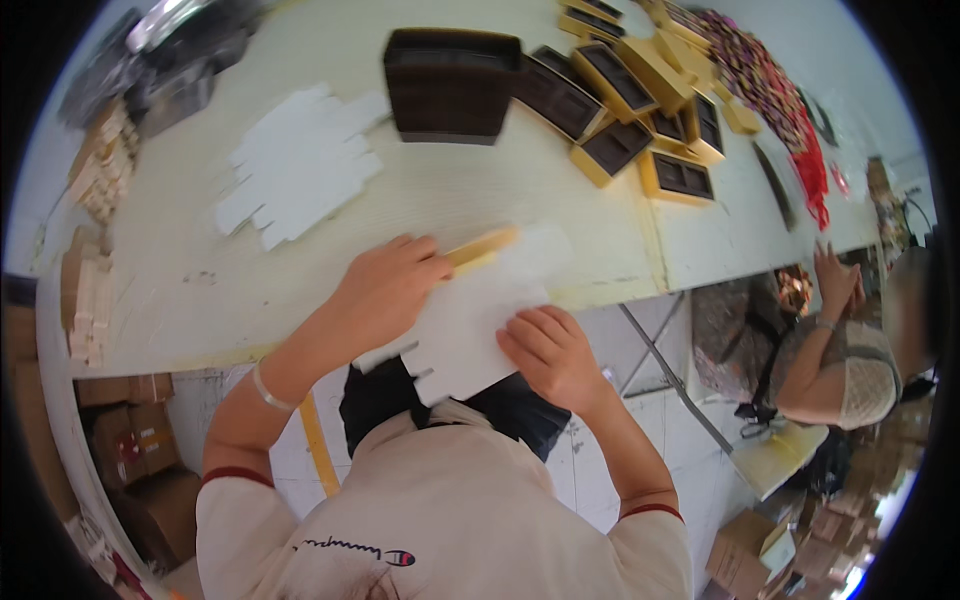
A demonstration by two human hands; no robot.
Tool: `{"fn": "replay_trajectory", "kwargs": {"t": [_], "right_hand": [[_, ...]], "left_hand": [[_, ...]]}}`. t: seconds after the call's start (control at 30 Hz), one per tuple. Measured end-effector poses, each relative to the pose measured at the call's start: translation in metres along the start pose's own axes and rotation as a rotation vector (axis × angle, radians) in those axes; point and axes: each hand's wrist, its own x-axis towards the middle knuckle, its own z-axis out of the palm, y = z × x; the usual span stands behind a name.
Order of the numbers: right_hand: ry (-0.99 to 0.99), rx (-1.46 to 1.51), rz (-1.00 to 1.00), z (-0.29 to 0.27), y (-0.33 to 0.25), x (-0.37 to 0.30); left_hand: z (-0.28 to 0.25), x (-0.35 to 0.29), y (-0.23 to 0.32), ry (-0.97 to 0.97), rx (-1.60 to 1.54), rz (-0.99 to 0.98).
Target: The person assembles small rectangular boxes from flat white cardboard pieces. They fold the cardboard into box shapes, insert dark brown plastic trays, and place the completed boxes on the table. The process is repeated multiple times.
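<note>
Over the table's front edge and my lap lies a white, notched card blank (465, 335), and a narrow yellow strip (485, 248) stands out along its far side. Whether that strip is a folded flap or a separate piece, I cannot tell. My left hand (395, 285) is closed, its fingertips pressed on the near end of the yellow strip. At the blank's right edge my right hand (550, 355) is curled, gripping the card. Farther left on the table is a spread of white card blanks (305, 160). A stack of dark brown trays (452, 88) stands ahead of me.
Yellow boxes with dark inserts (615, 150) are heaped at the back right, near a colourful pile (755, 70) with red strands. Light-coloured stacked pieces (90, 300) line the left edge. A person (840, 350) sits at the right, hands together. Cardboard boxes (140, 440) stand below left.
</note>
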Motion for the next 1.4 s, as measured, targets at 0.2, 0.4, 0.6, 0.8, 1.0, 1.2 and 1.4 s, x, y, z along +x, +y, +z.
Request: {"fn": "replay_trajectory", "kwargs": {"t": [0.2, 0.4, 0.6, 0.8, 1.0, 1.2, 1.4], "right_hand": [[0.028, 0.177, 0.163, 0.012, -0.007, 0.040], [-0.098, 0.445, 0.402, 0.000, -0.001, 0.060], [0.151, -0.113, 0.254, 0.021, -0.006, 0.052], [0.064, -0.014, 0.178, 0.027, -0.014, 0.034], [0.046, -0.013, 0.199, 0.024, -0.018, 0.035], [-0.201, 0.194, 0.384, 0.009, 0.006, 0.068], [-0.338, 0.194, 0.296, -0.006, 0.005, 0.082]], "left_hand": [[-0.009, -0.007, 0.013, 0.197, 0.065, 0.219], [0.017, -0.036, 0.005, 0.121, -0.217, -0.030], [0.027, -0.018, 0.008, 0.376, -0.028, -0.062], [0.030, -0.035, 0.013, 0.297, 0.082, 0.090], [0.031, -0.043, 0.013, 0.303, 0.038, 0.110], [0.015, -0.025, 0.005, 0.216, 0.122, 0.074], [-0.037, 0.003, -0.037, 0.219, -0.064, 0.022]]}}
